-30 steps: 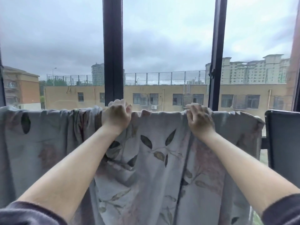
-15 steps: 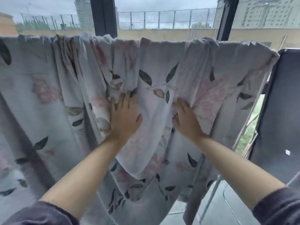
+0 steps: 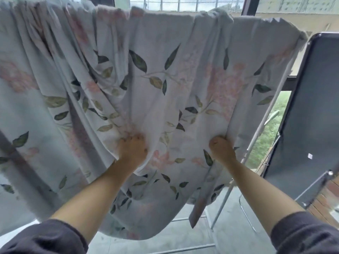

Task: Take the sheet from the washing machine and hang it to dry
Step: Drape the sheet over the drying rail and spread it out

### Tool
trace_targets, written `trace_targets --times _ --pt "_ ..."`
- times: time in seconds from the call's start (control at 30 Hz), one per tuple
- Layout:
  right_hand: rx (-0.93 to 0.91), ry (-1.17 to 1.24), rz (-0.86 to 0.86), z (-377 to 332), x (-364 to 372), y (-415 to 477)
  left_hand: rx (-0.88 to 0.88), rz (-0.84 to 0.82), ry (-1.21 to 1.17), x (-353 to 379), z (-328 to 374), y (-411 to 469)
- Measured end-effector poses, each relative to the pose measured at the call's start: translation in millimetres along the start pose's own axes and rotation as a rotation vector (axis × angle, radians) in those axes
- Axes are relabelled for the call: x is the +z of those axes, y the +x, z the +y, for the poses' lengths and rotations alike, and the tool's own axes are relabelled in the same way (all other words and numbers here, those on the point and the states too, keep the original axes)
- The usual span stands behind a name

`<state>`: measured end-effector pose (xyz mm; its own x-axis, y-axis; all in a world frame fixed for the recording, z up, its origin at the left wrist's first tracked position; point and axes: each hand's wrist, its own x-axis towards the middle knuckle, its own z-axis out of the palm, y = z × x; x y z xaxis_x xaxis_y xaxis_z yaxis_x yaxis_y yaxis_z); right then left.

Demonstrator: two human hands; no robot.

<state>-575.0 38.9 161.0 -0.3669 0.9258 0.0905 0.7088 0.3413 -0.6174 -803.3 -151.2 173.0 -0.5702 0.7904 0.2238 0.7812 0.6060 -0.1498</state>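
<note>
A pale grey sheet (image 3: 165, 74) printed with pink flowers and dark leaves hangs over the top bar of a drying rack in front of the window. It falls in bunched folds at the left and lies smoother in the middle. My left hand (image 3: 133, 147) is closed on a pinch of the cloth about halfway down. My right hand (image 3: 222, 148) grips a fold of the sheet beside it, near the right edge. The lower hem sags in a curve below my forearms.
The rack's white metal leg (image 3: 256, 136) slants down at the right. A dark grey panel (image 3: 311, 110) on a metal frame stands at the far right. Dark window frames (image 3: 247, 6) rise behind the sheet. Pale floor (image 3: 229, 235) lies below.
Both hands have slid from the top bar down the front of the sheet and closed on the cloth. My view has tilted downward, so the window has moved out of sight.
</note>
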Motion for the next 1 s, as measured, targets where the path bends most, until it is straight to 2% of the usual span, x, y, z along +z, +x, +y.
trace_targets --times 0.13,0.27,0.4,0.47,0.57,0.67,0.77,0.9,1.0 --pt "0.115 0.084 0.239 28.4 -26.1 10.7 0.122 0.035 -0.329 -13.3 64.1 2.6" --pt "0.118 0.240 0.389 65.2 -61.4 31.3 0.144 0.062 -0.515 -27.8 144.0 12.3" --pt "0.035 0.318 0.145 96.4 -91.8 66.7 -0.006 0.139 -0.656 -48.1 226.2 25.8" --pt "-0.076 0.267 0.049 97.5 -96.3 73.1 -0.122 0.185 -0.693 -51.9 245.8 34.8" --pt "-0.192 0.268 0.048 103.8 -98.1 76.4 -0.272 0.226 -0.687 -47.1 240.4 41.2" --pt "-0.172 0.445 0.011 132.2 -102.7 84.6 -0.392 0.237 -0.613 -36.2 210.9 34.8" --pt "-0.155 0.505 -0.035 172.6 -101.9 101.7 -0.487 0.259 -0.490 -36.8 176.0 23.3" --pt "-0.168 0.406 -0.087 185.9 -111.1 108.6 -0.637 0.266 -0.407 -49.4 143.2 11.3" --pt "-0.221 0.291 -0.171 174.8 -113.5 104.7 -0.680 0.250 -0.390 -59.9 132.7 11.0"
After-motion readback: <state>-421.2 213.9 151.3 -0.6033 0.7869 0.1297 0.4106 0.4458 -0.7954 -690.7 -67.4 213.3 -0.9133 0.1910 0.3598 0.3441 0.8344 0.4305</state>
